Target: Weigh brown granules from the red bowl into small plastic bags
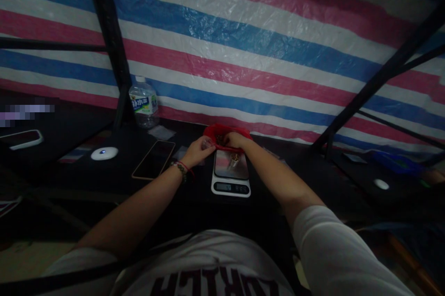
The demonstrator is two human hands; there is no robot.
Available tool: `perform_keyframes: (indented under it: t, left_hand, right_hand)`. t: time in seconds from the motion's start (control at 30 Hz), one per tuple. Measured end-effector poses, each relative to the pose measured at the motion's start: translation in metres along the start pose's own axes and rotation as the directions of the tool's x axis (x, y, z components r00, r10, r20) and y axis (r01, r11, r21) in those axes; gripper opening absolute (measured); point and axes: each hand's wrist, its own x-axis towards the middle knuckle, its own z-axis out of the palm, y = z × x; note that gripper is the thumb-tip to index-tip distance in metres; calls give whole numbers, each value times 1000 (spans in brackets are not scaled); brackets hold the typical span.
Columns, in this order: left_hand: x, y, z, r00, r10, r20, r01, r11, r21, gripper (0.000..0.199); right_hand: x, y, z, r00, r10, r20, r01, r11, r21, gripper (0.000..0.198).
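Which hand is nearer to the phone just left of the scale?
Left. The left hand is to the right of the phone, at the left edge of the red bag; the right hand is farther right, dipped into it.

Surface matt black. Near front edge, scale: white plastic, mirror-glossy metal top. Toward back edge, red bag: thin, plastic-looking; bottle: clear smooth plastic. Striped sheet behind: wrinkled glossy plastic.

Sheeting striped red, white and blue hangs behind dark, slanting posts; the tabletop is black; the light is dim.
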Motion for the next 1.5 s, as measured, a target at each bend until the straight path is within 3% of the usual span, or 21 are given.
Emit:
perform_keyframes:
  t: [0.4,0.6,0.83,0.97,1.5]
  left_hand:
    - [0,-2,0,1000,29,-3,-29,999,-17,36]
    - [0,-3,-1,1000,11,-13,-12,1000,-14,36]
    - [0,-3,1,1000,3,-16,-3,999,-36,39]
    - [-2,0,2,1000,-20,6,20,1000,-17,41]
    - [1,-6,1,1000,9,-4,-9,999,-46,38]
  right_hand:
    - [-1,-4,-9,996,31,-79,-35,998,-45,26]
    - [-28,-4,-24,987,29,-158,-29,1000,4,26]
    - [-97,-14,-35,964,-179,-198,215,959,182,20]
    - [-108,-23,-30,956,-238,-171,269,944,189,18]
    - [-118,-23,-28,973,-153,-175,205,919,337,26]
